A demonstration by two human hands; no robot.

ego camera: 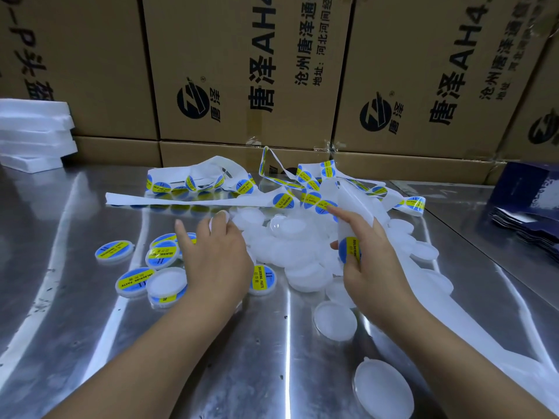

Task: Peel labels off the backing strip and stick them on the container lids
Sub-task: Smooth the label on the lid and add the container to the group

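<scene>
A heap of plain white round lids [290, 246] lies mid-table. My left hand [217, 255] reaches into its left side and pinches one white lid [218, 220] between thumb and fingertips. My right hand [367, 261] grips the white backing strip [355, 204], with a blue-and-yellow label [351, 249] under the thumb. The strip runs back into a tangle of labelled strip [308, 189] behind the heap. Several labelled lids [161, 255] lie to the left of my left hand, one more [262, 279] beside the wrist.
Cardboard boxes [242, 71] wall off the back of the steel table [75, 297]. White foam sheets [33, 131] are stacked at the far left; dark blue pouches [526, 207] lie at the right. Two loose white lids [334, 320] [382, 388] sit near the front.
</scene>
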